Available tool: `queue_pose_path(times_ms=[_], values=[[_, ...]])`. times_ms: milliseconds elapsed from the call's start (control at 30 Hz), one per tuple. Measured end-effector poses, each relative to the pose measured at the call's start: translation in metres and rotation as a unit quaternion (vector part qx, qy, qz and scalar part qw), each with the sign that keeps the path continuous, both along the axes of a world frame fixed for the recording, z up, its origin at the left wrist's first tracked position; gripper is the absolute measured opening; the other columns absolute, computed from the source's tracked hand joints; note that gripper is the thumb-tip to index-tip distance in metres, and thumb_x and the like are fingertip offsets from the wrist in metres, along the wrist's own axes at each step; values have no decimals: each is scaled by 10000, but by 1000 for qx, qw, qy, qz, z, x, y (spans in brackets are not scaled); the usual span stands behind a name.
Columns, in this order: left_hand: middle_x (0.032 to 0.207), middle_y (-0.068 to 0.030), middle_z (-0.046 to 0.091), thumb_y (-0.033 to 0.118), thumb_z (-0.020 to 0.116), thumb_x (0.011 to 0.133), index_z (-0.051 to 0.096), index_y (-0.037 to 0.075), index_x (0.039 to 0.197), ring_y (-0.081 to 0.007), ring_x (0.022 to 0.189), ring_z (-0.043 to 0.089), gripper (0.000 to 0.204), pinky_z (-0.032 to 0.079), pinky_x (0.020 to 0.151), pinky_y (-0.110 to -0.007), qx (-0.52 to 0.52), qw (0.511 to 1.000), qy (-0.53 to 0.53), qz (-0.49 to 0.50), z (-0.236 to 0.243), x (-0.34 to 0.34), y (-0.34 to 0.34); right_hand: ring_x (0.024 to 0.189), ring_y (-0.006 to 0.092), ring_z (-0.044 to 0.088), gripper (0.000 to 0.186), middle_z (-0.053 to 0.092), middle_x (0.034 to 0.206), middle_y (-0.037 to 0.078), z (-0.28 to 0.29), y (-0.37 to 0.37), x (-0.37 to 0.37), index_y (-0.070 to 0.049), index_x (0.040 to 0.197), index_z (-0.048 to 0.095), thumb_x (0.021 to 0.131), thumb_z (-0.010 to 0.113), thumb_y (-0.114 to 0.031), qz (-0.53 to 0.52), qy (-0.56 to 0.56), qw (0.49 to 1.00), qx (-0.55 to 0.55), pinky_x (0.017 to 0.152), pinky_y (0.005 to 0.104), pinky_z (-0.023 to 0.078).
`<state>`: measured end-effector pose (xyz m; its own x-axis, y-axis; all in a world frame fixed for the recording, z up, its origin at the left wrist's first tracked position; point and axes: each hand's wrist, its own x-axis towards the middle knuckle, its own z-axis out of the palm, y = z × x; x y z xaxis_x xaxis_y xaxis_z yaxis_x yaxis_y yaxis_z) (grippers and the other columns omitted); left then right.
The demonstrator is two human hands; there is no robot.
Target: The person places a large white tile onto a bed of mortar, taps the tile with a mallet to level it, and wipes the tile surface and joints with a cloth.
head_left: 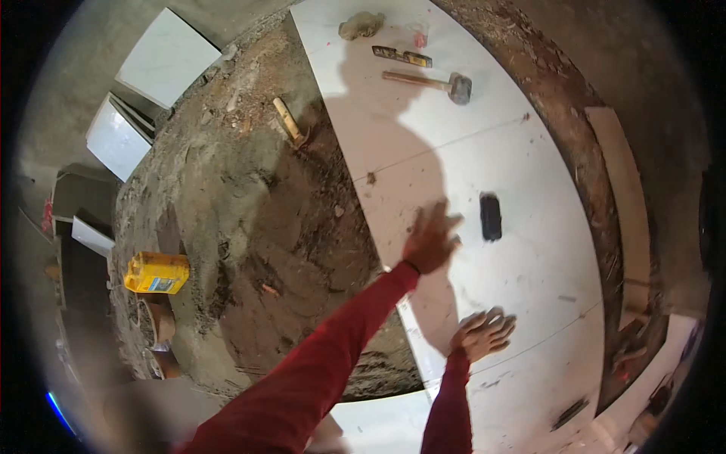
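My left hand [431, 238], somewhat blurred, is over the white floor tiles [522, 272] with its fingers apart, holding nothing. Closer to me, my right hand [485, 334] is spread over the same white surface, palm down and also without anything in it. Whether either palm presses on the tile, I cannot tell. Just right of the left hand lies a small black rectangular object [491, 217]. Farther off on the tiles rest a mallet [459, 88] with a wooden handle and a short spirit level [402, 56]. Thin joint lines cross the surface.
Left of the tiles spreads rough grey-brown mortar or soil [257, 227]. A wooden-handled tool [287, 119] lies on it. A yellow jerrycan [157, 273] stands at the left, with loose tiles [168, 59] beyond. A pale board [622, 204] lies along the right.
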<state>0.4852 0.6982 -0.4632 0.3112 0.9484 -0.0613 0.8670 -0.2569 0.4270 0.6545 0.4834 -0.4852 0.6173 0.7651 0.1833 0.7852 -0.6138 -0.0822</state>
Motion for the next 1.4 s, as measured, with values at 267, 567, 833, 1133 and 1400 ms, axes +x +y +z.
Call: queue_pose_path(times_ms=[267,567,833,1133,1400], values=[[1803,-114,136,520,552,1050,280,293,1709,-354,1653,147,749,126,1320,-608,41,983,68,167,-5,-51,134,1595,421,267,636,323,1700,240,-4,-7,9,-14,1466,466,1121,385,-543,-5,33,999,-37,1267,643,193],[1820,-88,42,557,512,1061,221,468,1700,-359,1670,43,708,60,1309,-664,-29,986,85,143,19,-53,145,1294,342,599,557,575,1420,200,4,353,-38,-18,1461,493,985,750,-152,90,209,891,393,1072,465,522],[1820,-54,13,586,362,1111,222,505,1686,-350,1670,10,598,8,1321,-645,-65,983,72,158,15,-51,144,1182,416,658,696,678,1214,218,108,751,-174,-24,1437,549,988,666,-542,373,146,915,44,944,555,543],[1819,-54,68,588,377,1104,284,499,1672,-351,1669,70,582,49,1313,-659,-114,980,45,156,16,-54,147,1262,442,616,550,629,1332,275,46,619,-152,-43,1405,561,967,741,-323,494,55,861,-112,994,523,533],[1815,-69,95,575,437,1091,352,488,1648,-362,1664,101,570,86,1308,-664,-110,980,49,160,16,-53,146,1247,454,610,464,623,1293,256,69,757,-147,-78,1323,610,1026,667,-430,439,-12,882,170,934,514,557]])
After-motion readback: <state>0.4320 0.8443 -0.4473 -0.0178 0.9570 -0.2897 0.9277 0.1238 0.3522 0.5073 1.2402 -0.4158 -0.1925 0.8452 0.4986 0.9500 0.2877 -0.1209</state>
